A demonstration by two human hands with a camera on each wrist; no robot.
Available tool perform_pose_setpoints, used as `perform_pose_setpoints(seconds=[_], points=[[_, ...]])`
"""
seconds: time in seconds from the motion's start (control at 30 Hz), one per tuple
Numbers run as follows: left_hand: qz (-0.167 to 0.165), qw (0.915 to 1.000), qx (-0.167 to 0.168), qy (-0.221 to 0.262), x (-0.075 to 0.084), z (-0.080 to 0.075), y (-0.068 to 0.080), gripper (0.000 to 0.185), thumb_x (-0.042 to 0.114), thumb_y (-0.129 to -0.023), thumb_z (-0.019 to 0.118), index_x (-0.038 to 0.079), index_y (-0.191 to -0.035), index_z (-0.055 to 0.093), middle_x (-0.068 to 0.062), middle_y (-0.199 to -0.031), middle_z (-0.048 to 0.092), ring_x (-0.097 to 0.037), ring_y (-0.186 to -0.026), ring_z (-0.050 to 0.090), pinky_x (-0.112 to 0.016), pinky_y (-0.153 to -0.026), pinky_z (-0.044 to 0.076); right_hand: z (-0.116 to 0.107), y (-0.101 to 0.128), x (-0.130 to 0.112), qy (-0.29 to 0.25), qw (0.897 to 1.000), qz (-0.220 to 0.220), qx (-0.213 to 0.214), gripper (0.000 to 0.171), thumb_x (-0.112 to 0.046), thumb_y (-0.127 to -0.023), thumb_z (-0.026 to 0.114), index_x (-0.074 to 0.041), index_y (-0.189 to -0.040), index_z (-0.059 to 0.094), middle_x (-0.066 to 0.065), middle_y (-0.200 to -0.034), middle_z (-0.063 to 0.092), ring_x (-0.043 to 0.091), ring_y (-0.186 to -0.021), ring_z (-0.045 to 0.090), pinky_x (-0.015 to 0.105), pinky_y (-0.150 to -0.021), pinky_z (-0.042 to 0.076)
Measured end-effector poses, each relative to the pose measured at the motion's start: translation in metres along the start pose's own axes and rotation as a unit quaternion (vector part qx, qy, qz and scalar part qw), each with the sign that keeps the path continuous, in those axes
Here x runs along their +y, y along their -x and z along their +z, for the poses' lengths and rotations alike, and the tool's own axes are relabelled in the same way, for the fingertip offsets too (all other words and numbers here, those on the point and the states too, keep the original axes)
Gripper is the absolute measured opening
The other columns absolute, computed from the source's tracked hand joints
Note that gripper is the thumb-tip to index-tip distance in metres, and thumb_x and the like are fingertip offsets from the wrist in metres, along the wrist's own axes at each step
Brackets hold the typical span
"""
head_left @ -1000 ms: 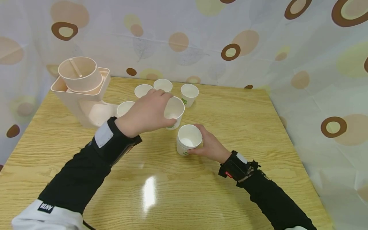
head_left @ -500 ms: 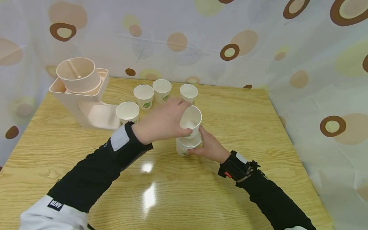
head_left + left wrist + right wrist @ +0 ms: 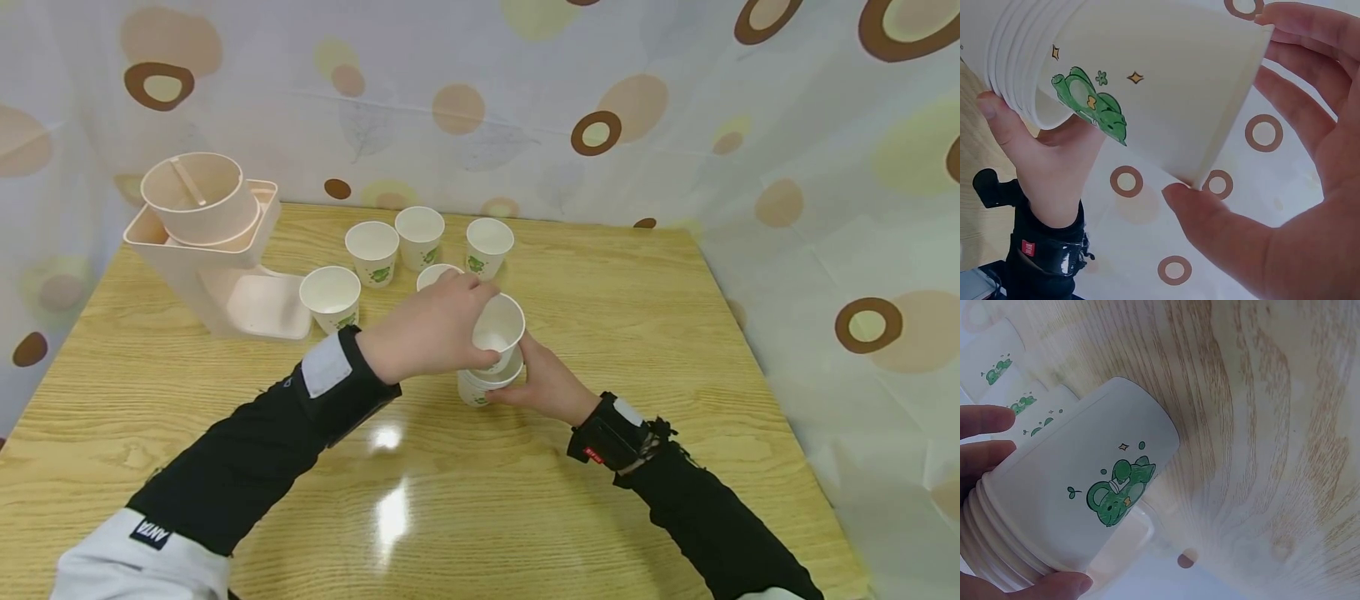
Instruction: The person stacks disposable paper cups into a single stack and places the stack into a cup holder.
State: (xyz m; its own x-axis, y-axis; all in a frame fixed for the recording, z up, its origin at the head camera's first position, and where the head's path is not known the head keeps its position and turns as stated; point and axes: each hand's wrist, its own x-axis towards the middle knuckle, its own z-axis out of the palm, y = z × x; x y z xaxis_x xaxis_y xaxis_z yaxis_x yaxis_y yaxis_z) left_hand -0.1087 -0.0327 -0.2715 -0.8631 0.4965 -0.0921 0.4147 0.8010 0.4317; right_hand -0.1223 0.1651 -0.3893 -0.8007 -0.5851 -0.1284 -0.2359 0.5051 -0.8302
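Observation:
My left hand (image 3: 465,325) grips a white paper cup (image 3: 501,327) with a green frog print by its sides, the cup partly sunk into a short stack of cups (image 3: 480,388). My right hand (image 3: 536,379) holds that stack from the right, on the table (image 3: 600,283). In the left wrist view the held cup (image 3: 1147,81) tilts between my left fingers (image 3: 1310,125) and thumb, with the right hand (image 3: 1047,175) below it. The right wrist view shows the stack of cups (image 3: 1085,500) with its ridged rims against my right fingers (image 3: 985,456).
Loose cups stand behind: one (image 3: 330,296) at the left, three (image 3: 372,250) (image 3: 419,236) (image 3: 489,246) in a back row, one (image 3: 435,273) half hidden by my left hand. A beige dispenser (image 3: 210,242) stands at back left. A patterned curtain (image 3: 675,125) surrounds the table.
My left hand carried its cup forward and to the right from the back group, then lowered it into the stack in my right hand. The right hand stayed put.

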Motion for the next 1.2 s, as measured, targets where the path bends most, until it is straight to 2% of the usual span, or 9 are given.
perform_pose_setpoints(seconds=[0.27, 0.53, 0.9, 1.07, 1.2], points=[[0.000, 0.9999, -0.011, -0.003, 0.000, 0.006, -0.005, 0.061, 0.036, -0.075, 0.072, 0.005, -0.124, 0.053, -0.011, -0.121, 0.056, -0.028, -0.108, 0.050, -0.035, -0.083, 0.051, -0.001, 0.001, -0.001, 0.011, 1.000, 0.000, 0.000, 0.088, -0.020, -0.072, 0.080, -0.016, -0.143, 0.027, 0.006, -0.138, 0.046, 0.025, -0.127, 0.045, 0.046, -0.106, 0.038], [0.002, 0.9994, -0.035, 0.001, -0.003, 0.018, -0.012, 0.065, 0.036, -0.076, 0.072, 0.004, -0.128, 0.051, -0.013, -0.122, 0.056, -0.026, -0.106, 0.050, -0.036, -0.082, 0.051, 0.000, 0.001, 0.002, -0.001, 1.000, -0.009, 0.000, 0.086, -0.018, -0.072, 0.079, -0.016, -0.142, 0.028, 0.006, -0.136, 0.047, 0.024, -0.126, 0.045, 0.047, -0.106, 0.037], [0.022, 0.9989, -0.037, -0.017, -0.004, 0.030, -0.017, 0.061, 0.034, -0.075, 0.073, 0.003, -0.124, 0.054, -0.015, -0.118, 0.058, -0.028, -0.105, 0.051, -0.037, -0.083, 0.051, 0.000, 0.002, 0.003, -0.016, 1.000, -0.025, 0.007, 0.092, -0.013, -0.071, 0.080, -0.012, -0.145, 0.024, 0.009, -0.138, 0.044, 0.027, -0.126, 0.044, 0.047, -0.104, 0.038], [0.025, 0.9981, -0.056, -0.012, -0.006, 0.039, -0.019, 0.062, 0.033, -0.074, 0.074, 0.003, -0.125, 0.054, -0.014, -0.119, 0.057, -0.027, -0.110, 0.049, -0.036, -0.088, 0.050, 0.001, 0.002, 0.005, -0.008, 1.000, -0.018, 0.013, 0.087, -0.013, -0.071, 0.080, -0.009, -0.141, 0.029, 0.011, -0.135, 0.046, 0.028, -0.120, 0.049, 0.045, -0.098, 0.043], [0.031, 0.9979, -0.054, -0.014, -0.008, 0.044, -0.019, 0.064, 0.032, -0.073, 0.075, 0.003, -0.126, 0.053, -0.014, -0.119, 0.057, -0.027, -0.113, 0.049, -0.036, -0.092, 0.048, 0.001, 0.002, 0.004, -0.009, 1.000, -0.007, 0.010, 0.086, -0.014, -0.070, 0.080, -0.012, -0.141, 0.031, 0.010, -0.135, 0.047, 0.027, -0.118, 0.050, 0.044, -0.097, 0.043]])
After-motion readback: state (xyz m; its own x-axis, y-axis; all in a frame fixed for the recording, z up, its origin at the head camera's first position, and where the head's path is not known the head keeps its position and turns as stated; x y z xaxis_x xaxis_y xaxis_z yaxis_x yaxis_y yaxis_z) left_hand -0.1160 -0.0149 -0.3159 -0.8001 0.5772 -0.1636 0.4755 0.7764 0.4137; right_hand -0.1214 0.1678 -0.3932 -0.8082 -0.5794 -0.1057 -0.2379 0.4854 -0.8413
